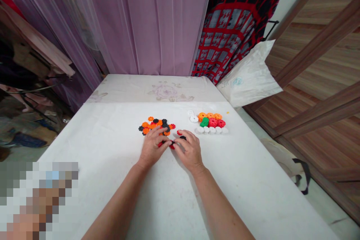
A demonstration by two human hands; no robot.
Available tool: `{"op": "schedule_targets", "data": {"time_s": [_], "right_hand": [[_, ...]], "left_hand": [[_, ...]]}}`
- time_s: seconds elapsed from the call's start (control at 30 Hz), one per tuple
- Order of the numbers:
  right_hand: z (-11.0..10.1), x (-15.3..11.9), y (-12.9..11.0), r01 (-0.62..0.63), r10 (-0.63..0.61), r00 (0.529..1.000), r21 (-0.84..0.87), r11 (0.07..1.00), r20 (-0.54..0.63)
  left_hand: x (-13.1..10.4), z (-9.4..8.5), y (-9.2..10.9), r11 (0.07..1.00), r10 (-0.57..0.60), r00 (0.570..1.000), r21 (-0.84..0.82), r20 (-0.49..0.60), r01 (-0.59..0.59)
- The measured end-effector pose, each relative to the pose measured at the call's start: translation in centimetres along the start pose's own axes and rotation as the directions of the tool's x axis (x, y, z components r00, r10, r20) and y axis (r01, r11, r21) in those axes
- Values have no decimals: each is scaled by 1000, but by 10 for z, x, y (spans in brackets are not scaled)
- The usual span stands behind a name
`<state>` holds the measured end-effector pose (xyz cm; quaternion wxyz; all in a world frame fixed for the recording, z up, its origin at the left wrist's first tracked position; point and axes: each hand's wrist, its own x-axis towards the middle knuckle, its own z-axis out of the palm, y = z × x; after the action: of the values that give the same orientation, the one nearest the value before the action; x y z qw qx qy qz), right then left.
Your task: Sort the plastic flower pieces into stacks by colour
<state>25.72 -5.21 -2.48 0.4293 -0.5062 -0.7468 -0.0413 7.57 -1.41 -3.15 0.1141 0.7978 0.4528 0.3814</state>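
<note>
Orange, black and red notched discs [145,124] lie in a loose group on the white table. Over the near edge of that group is my left hand [154,144], its thumb and fingers closed on red and black discs. My right hand [189,148] is beside it, with thumb and fingertips pinched on the same small red and black pieces [172,144]. The fingertips of both hands nearly meet there. A black disc [182,137] shows under my right fingers, and a red disc [179,132] lies just beyond them. How the pieces join is too small to tell.
Stacked orange, green, red and white discs [213,122] stand in rows on the right of the table [112,180]. A white bag [250,77] hangs at the back right corner. Purple curtains [157,18] are behind the table. A blurred patch covers the lower left.
</note>
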Motion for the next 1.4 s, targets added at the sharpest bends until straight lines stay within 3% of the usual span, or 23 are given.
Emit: {"op": "schedule_targets", "data": {"time_s": [0.13,0.27,0.47,0.73,0.93,1.0,1.2,1.4], "right_hand": [[1,0,2,-6,7,1000,54,999,-13],[-2,-2,16,-114,120,990,78,990,-70],[-2,-6,44,-334,352,916,120,935,-194],[5,-8,35,-334,323,930,-36,942,-173],[-1,-3,25,-316,311,936,-3,949,-167],[-2,-3,22,-397,399,910,43,917,-112],[-4,-1,17,-634,632,773,52,771,53],[-5,3,18,-663,664,745,-34,748,65]], "left_hand": [[-1,1,-2,999,47,999,-13,-19,-47],[-1,-5,-14,1000,26,996,-7,-88,-26],[-1,-14,-29,999,-42,972,14,-231,47],[-3,-12,-29,997,-60,969,42,-240,72],[-3,-11,-30,996,-62,970,51,-236,76],[-3,-11,-31,996,-59,970,57,-237,74],[-3,-12,-29,995,-56,971,71,-233,74],[-4,-11,-30,995,-73,972,56,-223,87]]}}
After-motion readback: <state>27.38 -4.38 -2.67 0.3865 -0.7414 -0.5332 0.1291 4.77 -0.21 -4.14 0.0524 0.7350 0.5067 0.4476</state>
